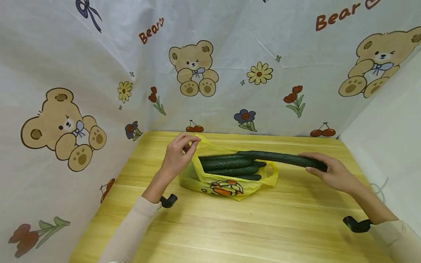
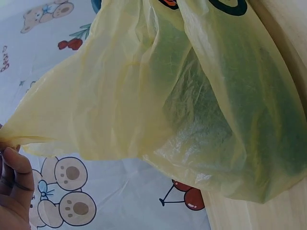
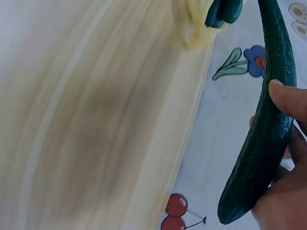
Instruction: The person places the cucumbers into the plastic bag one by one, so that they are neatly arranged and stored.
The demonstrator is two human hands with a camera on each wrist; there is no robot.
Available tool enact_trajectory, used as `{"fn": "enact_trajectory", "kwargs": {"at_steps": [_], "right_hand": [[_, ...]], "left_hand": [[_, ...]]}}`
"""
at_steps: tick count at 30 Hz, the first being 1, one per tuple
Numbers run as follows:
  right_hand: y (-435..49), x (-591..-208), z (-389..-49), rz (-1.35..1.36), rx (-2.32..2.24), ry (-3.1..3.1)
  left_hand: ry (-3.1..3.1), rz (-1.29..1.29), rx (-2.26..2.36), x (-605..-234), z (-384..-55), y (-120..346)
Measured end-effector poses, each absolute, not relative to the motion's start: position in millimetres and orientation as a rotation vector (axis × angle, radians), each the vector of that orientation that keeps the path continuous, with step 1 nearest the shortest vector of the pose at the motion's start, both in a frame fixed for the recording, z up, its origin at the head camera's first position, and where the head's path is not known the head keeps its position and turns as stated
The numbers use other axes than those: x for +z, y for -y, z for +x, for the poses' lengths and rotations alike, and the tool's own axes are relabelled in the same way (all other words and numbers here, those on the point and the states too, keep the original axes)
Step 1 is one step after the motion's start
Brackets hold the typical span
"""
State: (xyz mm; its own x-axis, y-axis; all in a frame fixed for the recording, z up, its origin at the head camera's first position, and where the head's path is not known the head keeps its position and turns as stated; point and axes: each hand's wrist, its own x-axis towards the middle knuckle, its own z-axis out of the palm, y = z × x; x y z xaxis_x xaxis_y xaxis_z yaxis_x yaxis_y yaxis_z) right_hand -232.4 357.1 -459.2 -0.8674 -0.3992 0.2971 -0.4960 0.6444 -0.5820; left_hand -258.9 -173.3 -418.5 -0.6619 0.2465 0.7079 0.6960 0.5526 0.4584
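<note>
A yellow plastic bag lies on its side on the table, its mouth toward the right. Several dark green cucumbers lie inside it, some ends poking out. My left hand pinches the bag's upper left edge; in the left wrist view the film stretches taut from the fingertips. My right hand grips one long cucumber near its right end. That cucumber is raised, its far tip over the bag's opening. In the right wrist view thumb and fingers wrap the cucumber.
The wood-grain table ends at a white cloth backdrop printed with bears and flowers. A white wall stands at the right. Black wrist devices sit beside both wrists. A thin cord hangs at the right.
</note>
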Motion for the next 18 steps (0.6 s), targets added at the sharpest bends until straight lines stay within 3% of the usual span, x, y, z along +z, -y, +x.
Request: {"fn": "enact_trajectory", "kwargs": {"at_steps": [18], "right_hand": [[-289.9,-449.2,-232.9,1.029,0.990,2.701]], "left_hand": [[2.242,-0.860,-0.901,-405.0,-262.9,169.0]]}}
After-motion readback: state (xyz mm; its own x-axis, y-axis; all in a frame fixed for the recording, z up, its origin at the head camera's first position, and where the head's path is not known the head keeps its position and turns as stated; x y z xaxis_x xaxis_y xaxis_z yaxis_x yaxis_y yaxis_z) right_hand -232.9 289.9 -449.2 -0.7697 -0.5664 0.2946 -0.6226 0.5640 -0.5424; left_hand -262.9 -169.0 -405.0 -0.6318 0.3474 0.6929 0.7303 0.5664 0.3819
